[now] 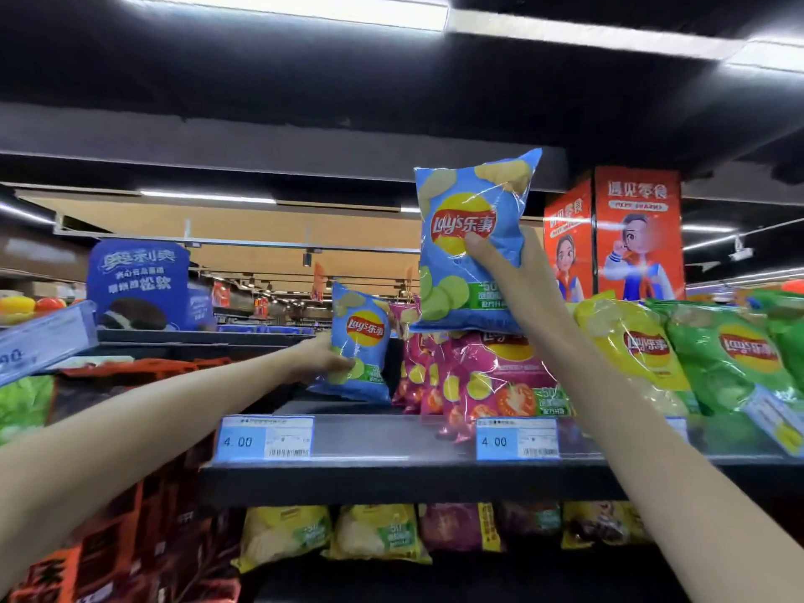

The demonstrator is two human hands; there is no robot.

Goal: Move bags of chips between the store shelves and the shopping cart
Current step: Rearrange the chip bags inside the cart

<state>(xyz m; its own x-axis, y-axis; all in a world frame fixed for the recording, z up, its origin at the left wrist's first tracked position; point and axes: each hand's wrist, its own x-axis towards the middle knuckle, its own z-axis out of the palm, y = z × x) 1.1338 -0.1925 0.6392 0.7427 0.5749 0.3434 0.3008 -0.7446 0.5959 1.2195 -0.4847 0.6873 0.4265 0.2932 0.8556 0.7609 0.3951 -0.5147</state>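
Observation:
My right hand (pixel 513 276) grips a large-looking blue Lay's chip bag (pixel 472 237), held up in the air above the pink bags. My left hand (pixel 322 356) holds a second blue Lay's bag (pixel 359 341) by its left edge; that bag stands upright on the top shelf (pixel 391 428), to the left of the pink row. Both arms reach up and forward. No shopping cart is in view.
Pink tomato bags (pixel 491 376) fill the shelf's middle, yellow bags (pixel 631 350) and green bags (pixel 735 359) the right. Price tags (pixel 265 437) line the shelf front. More yellow bags (pixel 330 533) lie on the shelf below. An orange display box (pixel 635 237) stands behind.

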